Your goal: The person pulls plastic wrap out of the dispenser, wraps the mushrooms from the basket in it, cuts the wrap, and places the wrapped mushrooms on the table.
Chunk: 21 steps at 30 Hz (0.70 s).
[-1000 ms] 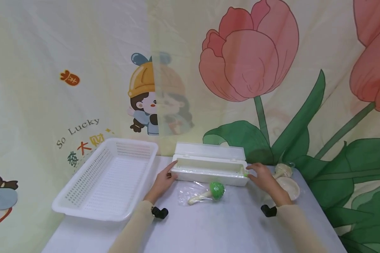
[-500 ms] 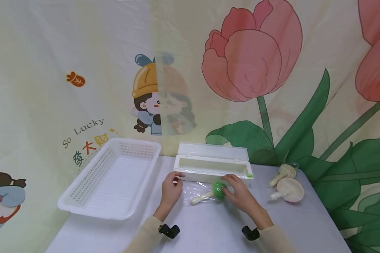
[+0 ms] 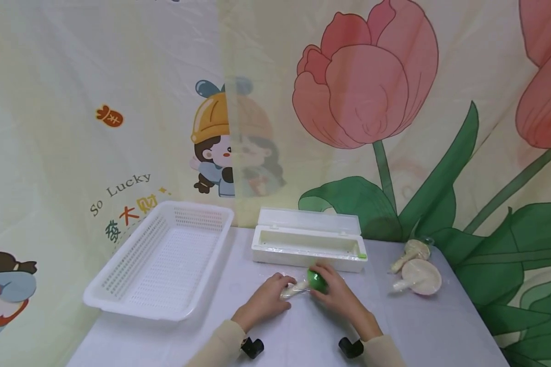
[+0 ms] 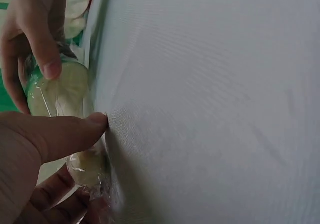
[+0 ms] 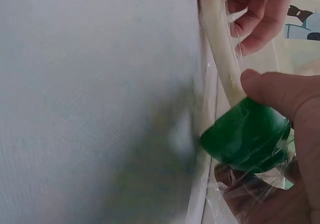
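Note:
A green-capped mushroom (image 3: pixel 316 280) wrapped in clear plastic lies tilted between both hands, in front of the white box. At its pale stem, my left hand (image 3: pixel 267 299) grips with thumb and fingers on either side; the left wrist view shows the stem end (image 4: pixel 82 169) between them. My right hand (image 3: pixel 340 295) holds the cap, and in the right wrist view the thumb and fingers wrap around the green cap (image 5: pixel 247 136). Just behind the hands stands the long white box (image 3: pixel 307 259), its lid (image 3: pixel 309 220) raised at the back.
To the left is a white perforated plastic basket (image 3: pixel 183 306). Two more plastic-wrapped mushrooms, a beige one (image 3: pixel 413 251) and a wide pale one (image 3: pixel 424 276), lie at the right of the white-covered table (image 3: pixel 431 331). A printed curtain (image 3: pixel 261 102) hangs behind.
Both hands have left the box's ends and moved inward and toward the person. The left now grips the mushroom's stem and the right its green cap; the mushroom has barely shifted.

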Motion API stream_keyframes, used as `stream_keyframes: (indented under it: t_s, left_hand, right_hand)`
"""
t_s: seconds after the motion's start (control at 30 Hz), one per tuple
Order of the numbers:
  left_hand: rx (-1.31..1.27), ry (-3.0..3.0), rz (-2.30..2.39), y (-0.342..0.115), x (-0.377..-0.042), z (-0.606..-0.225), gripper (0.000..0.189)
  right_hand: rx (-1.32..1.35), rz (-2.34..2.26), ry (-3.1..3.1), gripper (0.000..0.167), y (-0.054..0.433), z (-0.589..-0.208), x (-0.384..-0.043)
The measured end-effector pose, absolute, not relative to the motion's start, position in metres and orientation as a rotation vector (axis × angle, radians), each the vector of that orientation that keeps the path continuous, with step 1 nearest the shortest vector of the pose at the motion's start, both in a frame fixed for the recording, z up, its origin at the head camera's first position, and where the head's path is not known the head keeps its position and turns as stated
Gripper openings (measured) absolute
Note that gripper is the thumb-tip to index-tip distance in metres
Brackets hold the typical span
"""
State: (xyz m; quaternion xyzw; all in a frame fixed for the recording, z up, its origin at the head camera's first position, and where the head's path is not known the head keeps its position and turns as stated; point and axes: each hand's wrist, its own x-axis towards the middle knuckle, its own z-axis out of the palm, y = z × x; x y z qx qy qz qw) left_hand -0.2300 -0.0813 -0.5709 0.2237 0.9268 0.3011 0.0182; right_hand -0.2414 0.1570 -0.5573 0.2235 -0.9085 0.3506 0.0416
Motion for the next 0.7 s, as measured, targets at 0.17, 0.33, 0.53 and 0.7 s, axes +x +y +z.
stream_keyframes:
  t_s: [0.17,0.33,0.53,0.7]
  left_hand:
    - [0.714,2.848,0.990,-0.084,-0.227,-0.572,0.040]
    - [0.683,2.677,1.151,-0.092,-0.225,-0.568,0.024]
    - [0.719,2.591,1.217,-0.098,-0.225,-0.567,0.019]
    - [0.747,2.579,1.188,-0.098,-0.224,-0.565,0.018]
  right_hand:
    - [0.632,1.102,-2.795,0.057,0.160,-0.557,-0.237]
    - [0.615,1.108,-2.821,0.059,0.165,-0.552,-0.231]
    - [0.614,1.094,-2.824,0.059,0.165,-0.547,-0.225]
    - [0.609,1.097,-2.813,0.058,0.165,-0.545,-0.219]
